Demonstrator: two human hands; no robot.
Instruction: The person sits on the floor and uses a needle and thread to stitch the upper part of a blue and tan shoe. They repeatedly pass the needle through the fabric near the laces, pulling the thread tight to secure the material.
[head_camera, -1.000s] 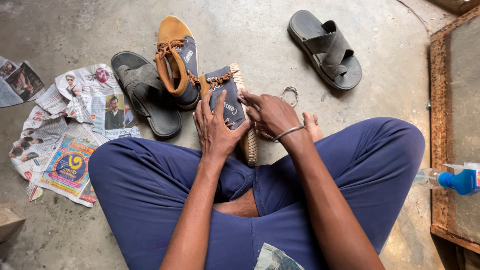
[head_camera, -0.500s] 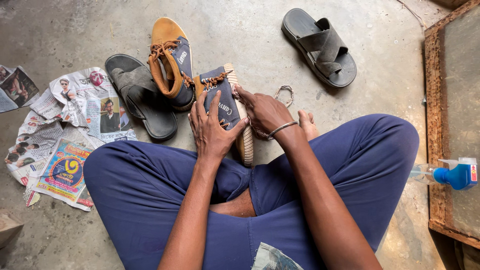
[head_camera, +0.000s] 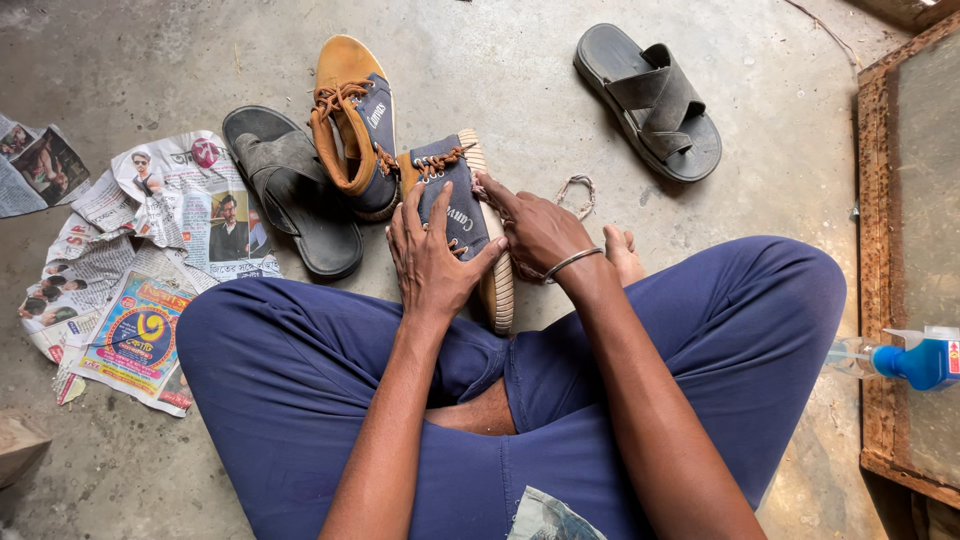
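Note:
I sit cross-legged on a concrete floor in blue trousers. Both hands hold a tan and navy lace-up shoe (head_camera: 458, 190) tipped on its side in front of my knees, its ribbed sole to the right. My left hand (head_camera: 430, 262) grips the navy upper from the left. My right hand (head_camera: 533, 226), with a metal bangle on the wrist, presses the shoe from the right near the laces. The matching shoe (head_camera: 353, 122) stands just behind, touching it.
A dark sandal (head_camera: 290, 190) lies left of the shoes and another sandal (head_camera: 652, 100) at the far right. Crumpled newspaper sheets (head_camera: 140, 270) cover the floor at left. A loose lace (head_camera: 578, 195) lies by my right hand. A framed board (head_camera: 905, 250) and a blue-capped bottle (head_camera: 905, 360) sit at right.
The view has shifted slightly. My hands have adjusted their grip on the shoe, which stays in the same place on its side.

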